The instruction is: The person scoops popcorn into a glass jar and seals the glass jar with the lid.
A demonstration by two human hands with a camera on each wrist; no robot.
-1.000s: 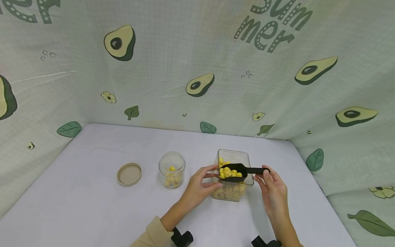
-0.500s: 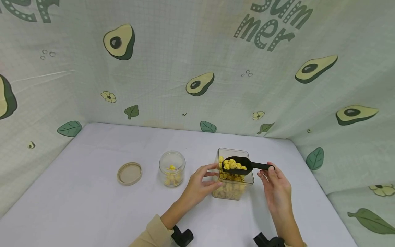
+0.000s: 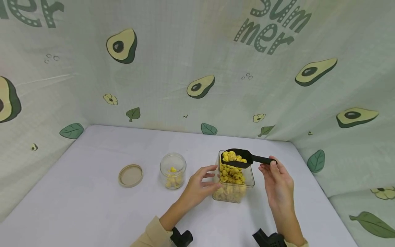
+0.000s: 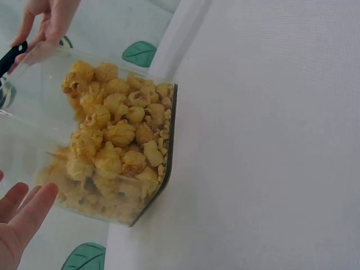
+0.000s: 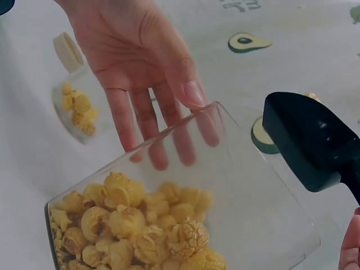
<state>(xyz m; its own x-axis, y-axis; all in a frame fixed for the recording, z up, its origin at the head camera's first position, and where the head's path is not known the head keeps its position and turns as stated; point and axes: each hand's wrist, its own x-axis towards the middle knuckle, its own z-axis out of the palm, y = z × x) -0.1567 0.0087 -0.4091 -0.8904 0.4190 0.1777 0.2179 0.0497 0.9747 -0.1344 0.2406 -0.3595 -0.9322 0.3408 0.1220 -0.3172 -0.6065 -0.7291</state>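
Observation:
A clear square container (image 3: pixel 250 179) part full of yellow popcorn (image 3: pixel 229 175) stands on the table. My left hand (image 3: pixel 199 185) holds its left side, thumb near the front corner and fingers spread along the wall; the right wrist view shows those fingers (image 5: pixel 183 145) through the clear plastic. With fingertips and thumb, my right hand (image 3: pixel 280 183) pinches the handle end of a black scoop (image 3: pixel 245 155). The scoop carries several popcorn pieces (image 3: pixel 232 156) and is over the container's far rim. Only its handle (image 4: pixel 12 56) appears in the left wrist view.
Left of the container stands a round clear jar (image 3: pixel 172 163) with a little popcorn at the bottom. Further left, a round beige lid (image 3: pixel 131 175) lies on the white table (image 3: pixel 83 192). A cloth printed with avocados (image 3: pixel 166 51) surrounds the table's back and sides.
The loaded scoop has risen and moved back and slightly right with my right hand, uncovering more popcorn in the container. My left hand has stayed at the container's side.

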